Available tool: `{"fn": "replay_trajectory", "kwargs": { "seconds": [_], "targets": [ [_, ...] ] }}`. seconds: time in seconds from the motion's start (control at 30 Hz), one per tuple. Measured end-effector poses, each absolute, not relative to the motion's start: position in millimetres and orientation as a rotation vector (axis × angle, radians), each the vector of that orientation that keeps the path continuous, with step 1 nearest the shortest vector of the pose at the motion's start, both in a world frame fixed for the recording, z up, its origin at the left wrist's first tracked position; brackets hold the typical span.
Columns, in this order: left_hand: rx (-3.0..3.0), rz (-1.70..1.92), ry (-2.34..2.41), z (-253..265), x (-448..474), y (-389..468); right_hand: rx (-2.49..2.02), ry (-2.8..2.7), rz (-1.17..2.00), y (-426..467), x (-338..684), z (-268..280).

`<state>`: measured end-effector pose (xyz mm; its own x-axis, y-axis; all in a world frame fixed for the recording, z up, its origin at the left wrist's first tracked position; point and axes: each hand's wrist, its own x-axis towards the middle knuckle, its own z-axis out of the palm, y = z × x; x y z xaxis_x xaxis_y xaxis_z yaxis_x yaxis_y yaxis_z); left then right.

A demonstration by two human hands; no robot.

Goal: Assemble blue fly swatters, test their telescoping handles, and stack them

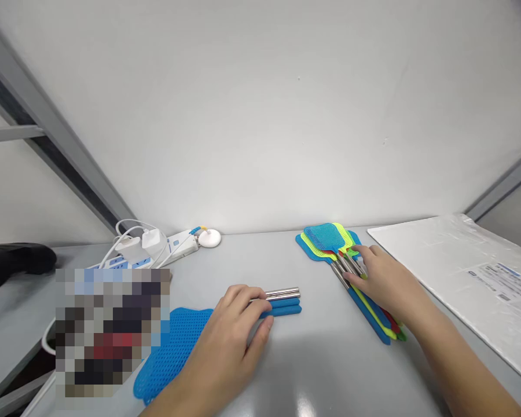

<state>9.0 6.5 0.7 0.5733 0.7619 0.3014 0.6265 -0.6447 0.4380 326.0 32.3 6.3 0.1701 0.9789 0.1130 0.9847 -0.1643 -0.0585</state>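
Observation:
Blue mesh fly swatter heads [178,341] lie at the lower left, partly under my left hand [232,333]. Its fingers curl over a small bundle of metal rods [283,293] and blue handles [284,308], whose ends stick out to the right. How these join the blue heads is hidden beneath the hand. Further right, my right hand [384,278] grips a pile of fly swatters [325,238] around the metal shafts, thumb on the near side. Blue and yellow-green heads overlap at the back; blue, yellow-green, red and green handles [371,318] point towards me.
A white power strip [182,246] with plugged-in chargers [154,242] and cables stands at the back left, near a round white device [209,238]. A blurred-out object [113,333] lies at the left. A white wrapped board [469,266] covers the right side, against the back wall.

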Motion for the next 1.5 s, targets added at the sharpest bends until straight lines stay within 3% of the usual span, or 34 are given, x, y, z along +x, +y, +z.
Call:
{"fn": "replay_trajectory", "kwargs": {
  "seconds": [0.3, 1.5],
  "targets": [
    [2.514, 0.649, 1.148, 1, 10, 7, -2.35, -2.015, 0.218, 31, 332, 11],
    [2.514, 0.667, 1.136, 2, 10, 8, -2.137, -2.158, 0.132, 32, 321, 17]
  ]
}}
